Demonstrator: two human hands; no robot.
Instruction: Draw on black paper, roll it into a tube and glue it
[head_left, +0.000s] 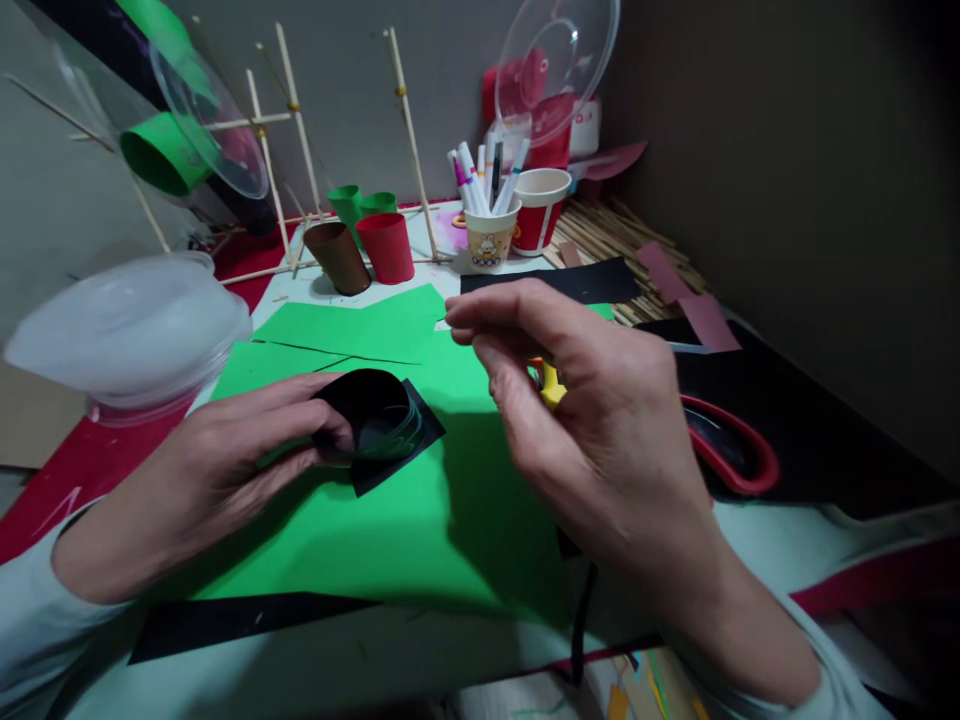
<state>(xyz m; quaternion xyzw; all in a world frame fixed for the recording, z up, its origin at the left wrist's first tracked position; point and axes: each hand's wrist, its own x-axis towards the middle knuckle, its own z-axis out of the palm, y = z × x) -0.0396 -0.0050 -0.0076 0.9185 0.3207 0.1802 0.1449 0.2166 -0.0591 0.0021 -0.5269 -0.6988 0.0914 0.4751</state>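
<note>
My left hand (247, 440) is closed round a black paper tube (386, 425), thumb inside the wall and fingers outside. Beneath the tube lies a small black paper square (424, 420), on a large green sheet (360, 540). My right hand (585, 400) is raised over the sheet to the right of the tube, apart from it. Its thumb and fingers are drawn together, and whatever may be between the tips is too small to make out. A yellow object (553, 385) shows partly behind the right hand.
A red scissor-like handle (761, 470) lies right of my right hand. Behind stand a red paper tube (386, 248), a brown one (337, 258), a cup of markers (491, 240) and a stick frame (411, 140). Clear plastic lids (127, 330) are stacked at left.
</note>
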